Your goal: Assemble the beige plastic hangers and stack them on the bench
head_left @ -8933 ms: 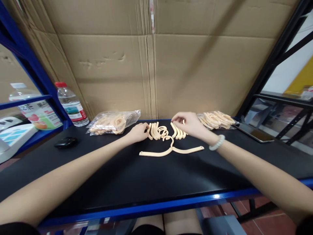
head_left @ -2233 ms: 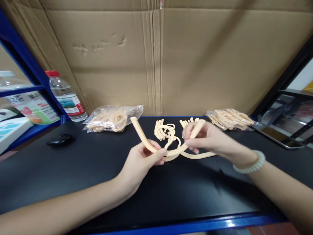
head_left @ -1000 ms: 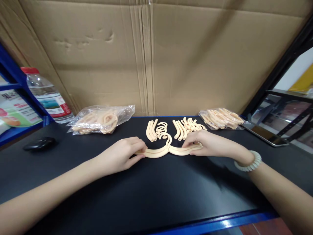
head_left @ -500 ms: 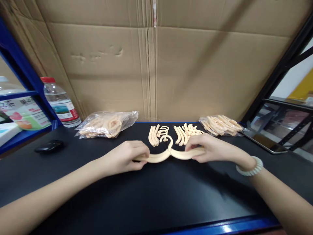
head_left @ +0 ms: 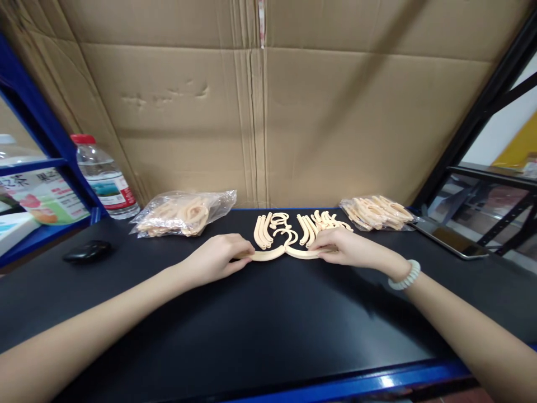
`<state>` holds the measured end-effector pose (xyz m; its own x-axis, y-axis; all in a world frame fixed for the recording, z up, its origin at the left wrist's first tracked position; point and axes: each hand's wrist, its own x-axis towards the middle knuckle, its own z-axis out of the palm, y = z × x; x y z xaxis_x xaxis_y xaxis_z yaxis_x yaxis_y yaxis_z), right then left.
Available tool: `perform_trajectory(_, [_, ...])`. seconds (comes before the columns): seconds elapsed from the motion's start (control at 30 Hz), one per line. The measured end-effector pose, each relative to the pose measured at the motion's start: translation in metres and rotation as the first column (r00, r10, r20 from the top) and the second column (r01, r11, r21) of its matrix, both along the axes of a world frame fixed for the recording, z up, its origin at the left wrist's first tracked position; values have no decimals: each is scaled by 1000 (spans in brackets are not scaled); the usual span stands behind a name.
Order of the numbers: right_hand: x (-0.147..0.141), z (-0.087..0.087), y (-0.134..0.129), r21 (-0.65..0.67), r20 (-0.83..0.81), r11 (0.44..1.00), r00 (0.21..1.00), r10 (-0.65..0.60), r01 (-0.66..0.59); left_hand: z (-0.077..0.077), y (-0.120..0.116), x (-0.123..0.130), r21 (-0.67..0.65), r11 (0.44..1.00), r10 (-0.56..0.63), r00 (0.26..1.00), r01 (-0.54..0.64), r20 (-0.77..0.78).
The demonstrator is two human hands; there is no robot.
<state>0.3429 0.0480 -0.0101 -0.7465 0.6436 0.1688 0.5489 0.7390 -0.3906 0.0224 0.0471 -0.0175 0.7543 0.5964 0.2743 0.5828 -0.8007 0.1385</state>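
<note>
A cream-coloured folding clothes hanger [head_left: 268, 255] with two curved arms and a hook [head_left: 289, 235] lies low over the black tabletop, or on it; I cannot tell which. My left hand [head_left: 226, 254] pinches the end of its left arm. Around the end of the right arm, the fingers of my right hand [head_left: 338, 247] are closed. Just behind the hook are loose curved arm pieces in two groups, a left group [head_left: 263, 230] and a right group [head_left: 307, 229]. Small hook pieces [head_left: 280, 218] lie beside the left group, and more hook pieces [head_left: 329, 220] beside the right.
Clear plastic bags of cream parts lie at back left [head_left: 180, 215] and back right [head_left: 375, 212]. A black computer mouse [head_left: 87, 252], a water bottle [head_left: 107, 179] and a phone or tablet [head_left: 451, 238] are at the sides. Cardboard [head_left: 168, 123] stands behind the table [head_left: 251, 336].
Both hands have moved the hanger slightly away from me and lower. Its hook now looks flatter, tipped back towards the loose parts. Both hands keep their hold.
</note>
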Motion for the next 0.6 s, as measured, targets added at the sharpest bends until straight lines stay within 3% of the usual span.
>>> perform_trajectory(0.27, [10, 7, -6, 10, 21, 999, 999, 37, -38, 5, -17, 2, -32, 997, -68, 998, 69, 11])
perform_trajectory(0.37, [7, 10, 1, 85, -73, 996, 997, -28, 34, 13, -13, 6, -57, 992, 111, 993, -110, 27])
perform_trajectory(0.47, [-6, 14, 21, 167, -76, 967, 981, -179, 190, 21, 7, 14, -91, 940, 330, 944, -328, 5])
perform_trajectory(0.6, [-38, 13, 65, 209, 19, 956, 977, -212, 204, 23, 45, 30, -136, 873, 459, 883, -469, -101])
